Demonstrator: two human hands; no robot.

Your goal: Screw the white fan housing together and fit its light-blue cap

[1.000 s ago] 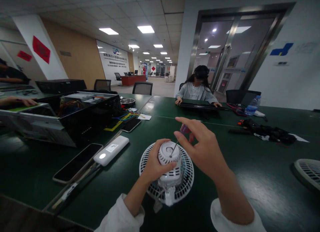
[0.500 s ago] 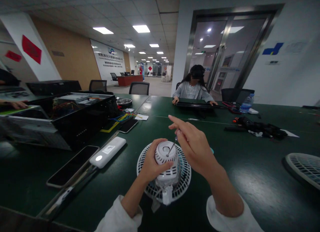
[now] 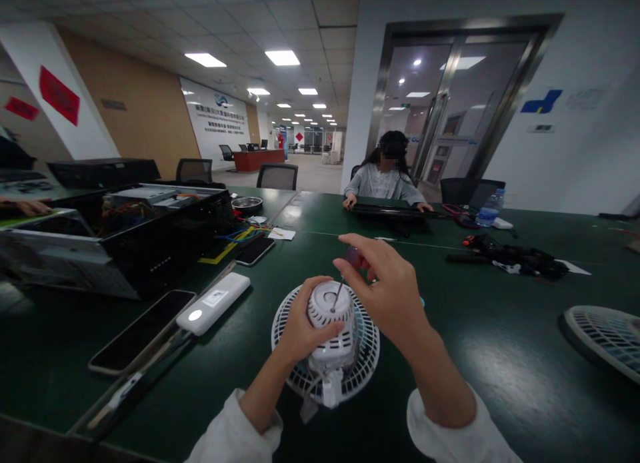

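Note:
A white electric fan (image 3: 332, 346) lies face down on the table, its round grille (image 3: 371, 356) underneath and its motor housing pointing up. My left hand (image 3: 301, 323) is closed around the housing, thumb on the near side and fingers on the far left. In my right hand (image 3: 393, 286) is a screwdriver (image 3: 339, 294), its dark handle between thumb and fingers and partly hidden by them. The thin shaft slants down to the left, with the tip at the top of the housing. A white plug-like piece (image 3: 332, 390) hangs at the fan's near side.
Left of the fan lie a white power bank (image 3: 215, 304), a phone (image 3: 143, 331) and another phone (image 3: 255, 250). An opened computer case (image 3: 165, 240) stands behind them. A second grille (image 3: 607, 336) rests at the right. Across the table sits a person (image 3: 385, 176).
My right hand's fingers have bent and turned around the screwdriver handle, which now shows more. My left hand keeps its hold on the fan. The whole view has shifted slightly.

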